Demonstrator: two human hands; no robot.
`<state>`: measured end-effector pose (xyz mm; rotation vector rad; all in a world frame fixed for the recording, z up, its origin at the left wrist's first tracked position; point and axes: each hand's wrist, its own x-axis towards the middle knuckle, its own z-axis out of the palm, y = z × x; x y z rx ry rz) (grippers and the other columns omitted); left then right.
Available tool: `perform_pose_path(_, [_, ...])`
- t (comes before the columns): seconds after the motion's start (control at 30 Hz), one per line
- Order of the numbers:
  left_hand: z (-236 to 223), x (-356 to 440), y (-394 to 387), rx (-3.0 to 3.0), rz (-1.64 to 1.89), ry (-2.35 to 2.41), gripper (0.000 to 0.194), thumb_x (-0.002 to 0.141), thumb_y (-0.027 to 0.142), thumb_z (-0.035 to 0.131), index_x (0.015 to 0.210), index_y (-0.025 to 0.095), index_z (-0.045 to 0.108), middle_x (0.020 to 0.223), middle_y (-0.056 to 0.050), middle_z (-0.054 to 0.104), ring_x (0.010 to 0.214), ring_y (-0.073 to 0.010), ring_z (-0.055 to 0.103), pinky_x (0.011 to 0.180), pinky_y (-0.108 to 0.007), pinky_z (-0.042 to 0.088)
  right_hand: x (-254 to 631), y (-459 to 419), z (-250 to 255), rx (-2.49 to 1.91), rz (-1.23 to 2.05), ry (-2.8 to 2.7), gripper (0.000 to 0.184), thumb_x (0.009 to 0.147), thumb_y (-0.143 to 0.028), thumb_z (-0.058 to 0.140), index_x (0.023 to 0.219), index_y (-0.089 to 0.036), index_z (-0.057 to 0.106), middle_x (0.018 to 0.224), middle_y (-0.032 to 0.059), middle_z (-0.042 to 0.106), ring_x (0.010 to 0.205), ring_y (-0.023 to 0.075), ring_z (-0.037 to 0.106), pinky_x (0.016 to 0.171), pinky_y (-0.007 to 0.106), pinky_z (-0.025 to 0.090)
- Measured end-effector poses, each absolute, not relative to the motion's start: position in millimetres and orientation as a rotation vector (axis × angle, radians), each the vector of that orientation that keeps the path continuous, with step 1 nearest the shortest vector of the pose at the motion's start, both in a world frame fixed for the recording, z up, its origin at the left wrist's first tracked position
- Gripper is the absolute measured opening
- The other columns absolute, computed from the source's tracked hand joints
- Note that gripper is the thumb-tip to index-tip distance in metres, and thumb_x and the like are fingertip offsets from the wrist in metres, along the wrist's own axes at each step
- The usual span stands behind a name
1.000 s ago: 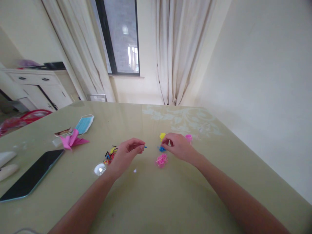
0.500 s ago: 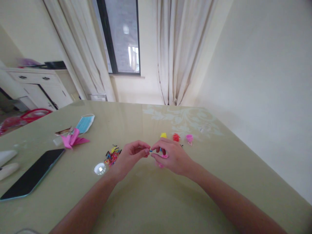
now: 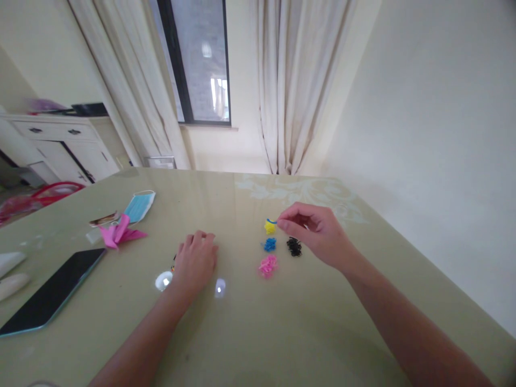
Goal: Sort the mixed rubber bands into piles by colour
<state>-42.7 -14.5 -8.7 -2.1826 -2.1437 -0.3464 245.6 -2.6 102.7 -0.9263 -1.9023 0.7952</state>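
Between the thumb and fingertips of my right hand [image 3: 308, 231] is a small blue rubber band [image 3: 271, 221], held above the pile of yellow rubber bands [image 3: 270, 228]. Sorted piles of blue rubber bands [image 3: 270, 245], black rubber bands [image 3: 294, 246] and pink rubber bands [image 3: 268, 266] lie just below and beside it. My left hand [image 3: 196, 258] rests back-up over the mixed-colour rubber bands [image 3: 173, 264], covering nearly all of them. Its fingers bend down and their tips are hidden, so I cannot tell what they grip.
A white round object [image 3: 164, 280] sits beside my left wrist. Further left on the glossy table [image 3: 250, 333] lie a black-screened tablet [image 3: 54, 290], a pink folded paper figure [image 3: 121, 232] and a blue face mask [image 3: 139, 207]. A wall [image 3: 443, 134] borders the right side.
My hands have parted. The right has moved right and up with the blue band, now hiding the red pile and pink cup. The left has moved left onto the mixed bands.
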Motion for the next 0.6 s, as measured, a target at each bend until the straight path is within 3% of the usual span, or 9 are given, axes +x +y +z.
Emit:
perform_pose_path(0.13, [-15.1, -49.4, -11.4, -2.194, -0.037, -2.156, 0.026, 0.090, 0.016, 0.059, 0.114, 0.012, 0.066, 0.117, -0.019, 0.064, 0.109, -0.0340, 0.062, 0.092, -0.044, 0.049, 250.8, -9.5, 112.3, -0.916, 0.838, -1.864, 0.024, 0.091, -0.044, 0.073, 0.088, -0.020, 0.075, 0.074, 0.0024, 0.069, 0.067, 0.0151, 0.058, 0.058, 0.027, 0.046])
perform_pose_path(0.33, [-19.1, -49.3, -5.5, -2.309, -0.104, -2.141, 0.041, 0.083, 0.004, 0.058, 0.122, 0.016, 0.064, 0.118, -0.015, 0.065, 0.107, -0.0277, 0.065, 0.097, -0.038, 0.048, 249.2, -13.4, 115.5, -0.890, 0.864, -1.857, 0.025, 0.092, -0.044, 0.072, 0.086, -0.019, 0.075, 0.074, 0.0018, 0.068, 0.066, 0.0138, 0.056, 0.057, 0.026, 0.044])
perform_pose_path(0.5, [-14.0, -47.8, -10.3, -2.249, -0.079, -2.133, 0.032, 0.087, 0.011, 0.058, 0.117, 0.016, 0.066, 0.114, -0.014, 0.067, 0.111, -0.0315, 0.065, 0.095, -0.039, 0.049, 249.3, -13.3, 116.0, -0.880, 0.875, -1.857, 0.022, 0.093, -0.040, 0.072, 0.087, -0.020, 0.076, 0.073, 0.0007, 0.067, 0.065, 0.0128, 0.054, 0.057, 0.026, 0.042])
perform_pose_path(0.6, [-13.2, -48.3, -11.6, -2.280, -0.070, -2.139, 0.039, 0.084, 0.009, 0.061, 0.122, 0.014, 0.065, 0.117, -0.015, 0.066, 0.108, -0.0315, 0.066, 0.096, -0.040, 0.049, 249.7, -13.7, 115.6, -0.891, 0.872, -1.857, 0.023, 0.093, -0.041, 0.072, 0.087, -0.020, 0.076, 0.074, 0.0014, 0.068, 0.066, 0.0135, 0.056, 0.058, 0.026, 0.043])
